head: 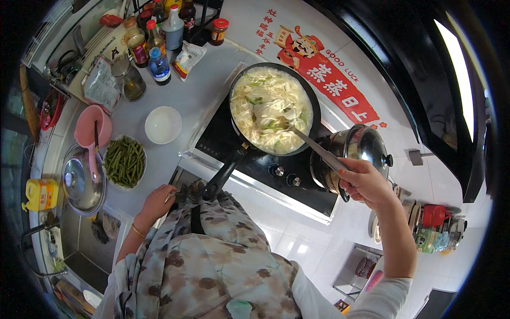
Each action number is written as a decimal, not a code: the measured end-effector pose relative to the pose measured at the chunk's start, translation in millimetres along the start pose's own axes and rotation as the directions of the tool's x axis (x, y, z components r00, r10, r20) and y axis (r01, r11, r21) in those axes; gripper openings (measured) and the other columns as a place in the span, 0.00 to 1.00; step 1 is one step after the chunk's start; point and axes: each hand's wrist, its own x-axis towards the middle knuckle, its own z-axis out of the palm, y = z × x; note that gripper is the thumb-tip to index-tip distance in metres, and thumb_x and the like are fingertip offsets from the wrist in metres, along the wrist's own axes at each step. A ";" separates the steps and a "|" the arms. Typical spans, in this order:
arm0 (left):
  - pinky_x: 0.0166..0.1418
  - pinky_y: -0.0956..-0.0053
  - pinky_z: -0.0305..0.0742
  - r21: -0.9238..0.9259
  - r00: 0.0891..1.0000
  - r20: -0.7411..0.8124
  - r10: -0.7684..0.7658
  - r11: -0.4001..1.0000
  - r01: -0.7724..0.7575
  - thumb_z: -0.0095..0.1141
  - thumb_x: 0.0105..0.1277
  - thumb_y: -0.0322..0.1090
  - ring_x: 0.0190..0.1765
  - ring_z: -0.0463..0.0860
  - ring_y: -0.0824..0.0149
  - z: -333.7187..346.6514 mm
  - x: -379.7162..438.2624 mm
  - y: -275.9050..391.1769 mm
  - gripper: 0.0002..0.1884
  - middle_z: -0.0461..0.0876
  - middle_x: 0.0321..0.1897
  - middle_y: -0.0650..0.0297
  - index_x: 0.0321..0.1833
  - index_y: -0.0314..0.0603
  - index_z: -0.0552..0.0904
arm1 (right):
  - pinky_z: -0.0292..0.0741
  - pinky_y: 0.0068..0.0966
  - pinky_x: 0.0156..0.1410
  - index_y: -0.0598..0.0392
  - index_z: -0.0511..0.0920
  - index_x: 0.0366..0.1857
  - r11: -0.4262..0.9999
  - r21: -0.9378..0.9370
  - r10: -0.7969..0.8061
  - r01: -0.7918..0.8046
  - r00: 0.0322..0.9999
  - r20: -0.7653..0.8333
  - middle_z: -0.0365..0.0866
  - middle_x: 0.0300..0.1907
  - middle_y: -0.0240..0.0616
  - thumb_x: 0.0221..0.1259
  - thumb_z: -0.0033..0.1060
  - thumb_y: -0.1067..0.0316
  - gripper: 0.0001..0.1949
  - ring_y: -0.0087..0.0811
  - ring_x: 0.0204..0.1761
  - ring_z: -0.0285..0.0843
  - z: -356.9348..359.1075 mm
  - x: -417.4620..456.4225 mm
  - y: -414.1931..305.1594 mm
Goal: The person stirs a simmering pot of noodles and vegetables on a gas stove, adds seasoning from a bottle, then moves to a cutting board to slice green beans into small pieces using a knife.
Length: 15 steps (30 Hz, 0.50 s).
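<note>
My right hand [364,181] grips the handle of a metal ladle or spatula [318,149]. Its head is sunk in pale noodles in cloudy broth [271,107] with bits of green vegetable, so its shape is hidden. The food fills a black frying pan [314,119] on the black gas stove [255,167]. The pan's black handle [223,175] points back towards my apron. At the counter's front edge, beside the apron, my left hand [157,201] is empty, its fingers loosely bent. A white bowl [163,125] and a plate of cooked green beans [124,161] stand on the counter to the left.
A lidded steel pot [362,147] stands right of the pan, close to my right hand. Sauce bottles [173,28], a glass jar [129,79] and a seasoning bag [188,60] stand at the back left. A pink ladle-like scoop [93,127] rests by a steel lid [83,179] near the sink [87,255].
</note>
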 end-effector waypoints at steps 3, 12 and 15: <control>0.53 0.58 0.77 0.003 1.000 -0.004 0.000 1.000 0.000 0.56 0.66 0.34 0.50 0.82 0.49 -2.1 -1.3 2.4 0.12 0.82 0.45 0.54 0.51 0.42 0.79 | 0.64 0.21 0.25 0.55 0.75 0.64 0.949 -0.293 -0.142 0.121 0.989 -0.051 0.73 0.26 0.30 0.73 0.50 0.70 0.18 0.22 0.22 0.67 13.3 2.8 -4.3; 0.54 0.58 0.76 -0.007 1.000 0.006 -0.026 1.000 0.026 0.56 0.66 0.34 0.50 0.81 0.50 1.6 -0.4 1.6 0.13 0.81 0.45 0.54 0.52 0.42 0.79 | 0.81 0.37 0.33 0.49 0.69 0.71 0.021 -0.999 -0.734 -0.025 0.678 -0.033 0.81 0.32 0.49 0.63 0.54 0.75 0.29 0.45 0.30 0.84 25.9 11.1 2.3; 0.54 0.58 0.76 -0.015 0.999 0.001 -0.037 0.999 0.037 0.56 0.67 0.34 0.50 0.81 0.50 3.7 -0.2 0.9 0.13 0.81 0.45 0.54 0.52 0.43 0.79 | 0.81 0.39 0.31 0.49 0.70 0.70 0.056 -0.997 -0.781 -0.058 0.620 -0.081 0.81 0.31 0.50 0.63 0.54 0.75 0.28 0.49 0.30 0.84 25.5 15.1 5.7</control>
